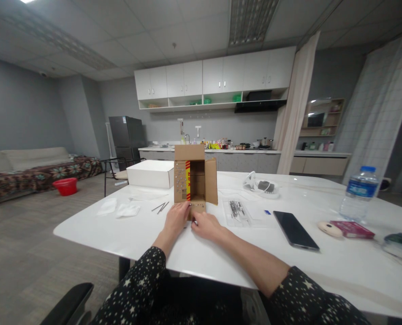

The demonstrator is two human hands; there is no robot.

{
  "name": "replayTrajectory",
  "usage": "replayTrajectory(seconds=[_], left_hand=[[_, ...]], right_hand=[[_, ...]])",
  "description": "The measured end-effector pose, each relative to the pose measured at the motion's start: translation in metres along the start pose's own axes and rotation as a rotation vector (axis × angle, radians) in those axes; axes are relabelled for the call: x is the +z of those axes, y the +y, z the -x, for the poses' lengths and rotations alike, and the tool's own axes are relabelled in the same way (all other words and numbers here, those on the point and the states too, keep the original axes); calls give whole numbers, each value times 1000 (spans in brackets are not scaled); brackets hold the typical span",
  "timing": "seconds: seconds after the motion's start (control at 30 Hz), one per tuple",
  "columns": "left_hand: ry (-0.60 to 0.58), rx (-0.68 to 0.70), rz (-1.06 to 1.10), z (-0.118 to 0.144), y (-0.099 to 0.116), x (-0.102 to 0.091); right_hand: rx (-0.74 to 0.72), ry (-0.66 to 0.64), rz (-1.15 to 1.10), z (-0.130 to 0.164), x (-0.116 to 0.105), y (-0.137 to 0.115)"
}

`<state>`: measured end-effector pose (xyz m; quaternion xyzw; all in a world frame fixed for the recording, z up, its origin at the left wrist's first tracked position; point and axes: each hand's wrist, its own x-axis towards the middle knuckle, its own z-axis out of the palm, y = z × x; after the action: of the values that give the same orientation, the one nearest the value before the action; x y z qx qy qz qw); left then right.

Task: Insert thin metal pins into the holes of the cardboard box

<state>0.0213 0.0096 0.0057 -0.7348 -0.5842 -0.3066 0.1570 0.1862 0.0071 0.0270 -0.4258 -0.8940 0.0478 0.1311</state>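
Head view, nearest first: two forearms in dark star-printed sleeves (136, 289) reach across the white table (119, 234) and meet at the foot of a small cardboard box (194, 180). The left hand (176, 219) lies palm down with its fingers curled against the box's lower left front edge. The right hand (206, 225) is loosely closed just beside it, fingertips at the box's bottom flap; whether it pinches anything small there cannot be told. The box stands upright near the middle of the table, its open side facing the person, one flap standing up and another swung out to the right, with a red and yellow strip down its left wall.

Left of the hands lie a few thin dark rods (160, 207) and two pieces of white wrapping (119, 208). Right of the box sits a clear plastic bag of small parts (237, 211), then a black phone (296, 230) lying flat. Further right are a pale oval object (329, 229), a pink packet (352, 229) and a water bottle (358, 193) with a blue cap.

Behind the cardboard box rests a flat white box (151, 174), and to the right a white device (264, 185).

Beyond the table, a kitchen counter (221, 151) runs under white wall cabinets (214, 79), a dark fridge (126, 135) stands to the left, and a red basin (65, 186) sits on the floor by a sofa (25, 167).
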Motion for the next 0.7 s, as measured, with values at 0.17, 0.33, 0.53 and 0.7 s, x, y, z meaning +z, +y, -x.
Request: replayTrajectory(seconds=[0.17,0.33,0.53,0.7], left_hand=[[11,28,7,0,0,2],[9,49,14,0,-1,3],[3,25,-6,0,1,0],[10,-15,7,0,3,-2]], right_hand=[[-1,-2,-11,-1,1,1],[-8,-5,-28,-1,0,1],[-15,4,-21,0,-1,0],[-8,-3,-10,0,-1,0]])
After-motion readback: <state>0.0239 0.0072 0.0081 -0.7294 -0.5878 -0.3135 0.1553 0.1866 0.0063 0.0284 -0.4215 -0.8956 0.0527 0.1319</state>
